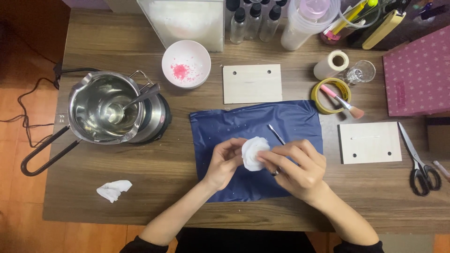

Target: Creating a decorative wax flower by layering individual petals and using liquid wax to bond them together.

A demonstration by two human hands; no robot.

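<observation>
A small white flower-shaped piece (254, 152) sits between both hands above the blue sheet (243, 124), a little below the middle of the tabletop (154, 173). The left hand (224, 161) pinches its left edge with thumb and fingertips. The right hand (300, 166) grips its right edge while also holding a thin metal tool (276, 134), whose tip points toward 11 o'clock; a ring shows on one finger of this hand.

At 12 o'clock from the white piece lies a pale wooden board (252, 83) with two holes. At 10 o'clock stands a white bowl (186, 63) with pink granules in it, and farther toward 9 o'clock a steel pouring pot (101, 110) rests on a small heater, with a spoon (140, 97) inside. At 8 o'clock a crumpled white tissue (114, 189) lies on the wood.

Toward 2 o'clock a ring of yellow tape (323, 100) carries a pink-handled brush (342, 100), with a white roll (332, 64) and a small glass (361, 72) just beyond. At 3 o'clock lies a second wooden board (370, 142), with scissors (419, 161) beside it. A pink starred box (417, 75) fills the far right edge.
</observation>
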